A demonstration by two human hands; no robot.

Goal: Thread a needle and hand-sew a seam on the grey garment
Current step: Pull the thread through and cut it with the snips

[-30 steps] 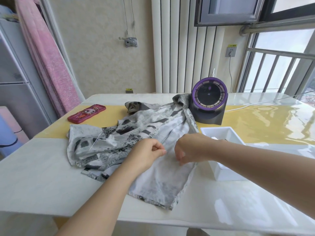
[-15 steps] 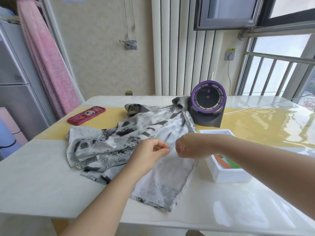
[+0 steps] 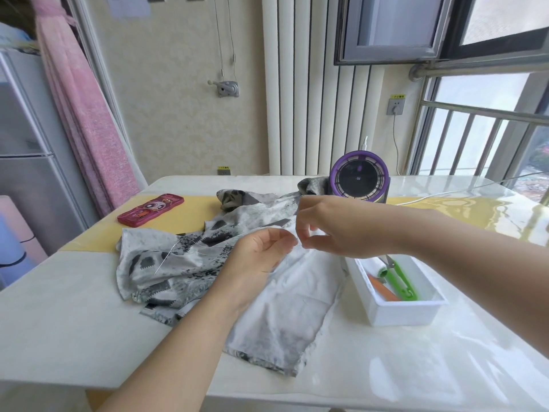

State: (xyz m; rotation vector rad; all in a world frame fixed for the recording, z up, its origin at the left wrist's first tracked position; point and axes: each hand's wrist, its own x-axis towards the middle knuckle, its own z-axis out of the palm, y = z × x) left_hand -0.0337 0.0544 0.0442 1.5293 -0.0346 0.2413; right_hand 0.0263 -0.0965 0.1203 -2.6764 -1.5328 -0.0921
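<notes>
On the white glossy table point(image 3: 59, 322) lies a grey patterned garment point(image 3: 282, 316) of thin cloth, spread out and crumpled. Its plain pale part points toward the near edge and its darker zigzag pattern is on the left side. Over the middle of this garment, both bare hands meet, lifted a little above the cloth.

The left hand point(image 3: 255, 263) is turned palm up and its fingers are loosely curled. Its forefinger tip comes to the fingertips of the right hand point(image 3: 341, 230), but I cannot tell if it holds anything. The right hand reaches in from the right, with thumb and forefinger pressed together. They seem to pinch the end of a pale thread point(image 3: 205, 248), which is very fine at that spot. This thread runs to the left across the cloth to a thin metal needle point(image 3: 167, 258). The needle lies slanted on the left part of the garment, and no hand touches it.

Just beside the garment, on the right, stands a white plastic box point(image 3: 401, 316). Inside it are 1 pair of green thread snips point(image 3: 399, 282) and 1 orange object point(image 3: 383, 289). Behind the right hand stands a round purple and black fan point(image 3: 359, 177), touching the far end of the garment. A red phone case point(image 3: 150, 210) lies on the yellow strip point(image 3: 190, 221) at the far left, well apart from the hands.
</notes>
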